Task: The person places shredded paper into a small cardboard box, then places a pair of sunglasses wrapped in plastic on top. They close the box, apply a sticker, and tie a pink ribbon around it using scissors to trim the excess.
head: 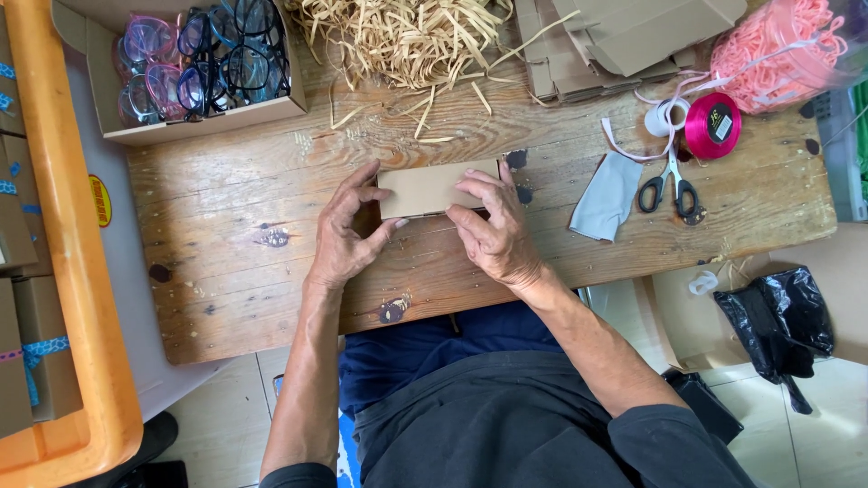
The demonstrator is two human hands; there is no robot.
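Eyeglasses box [136, 126] — top edge cut off.

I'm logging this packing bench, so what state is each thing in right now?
Small box: closed, flat on the table, held at both ends.
Left hand: gripping the box's left end.
Right hand: gripping the box's right end.
Glasses carton: open, full.
Scissors: closed, lying flat.
Ribbon spool: partly unwound.
Grey cloth: lying rumpled.
Flat cartons: unfolded, stacked.

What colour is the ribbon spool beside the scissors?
Magenta pink, with a black label; the ribbon spool shows in the head view.
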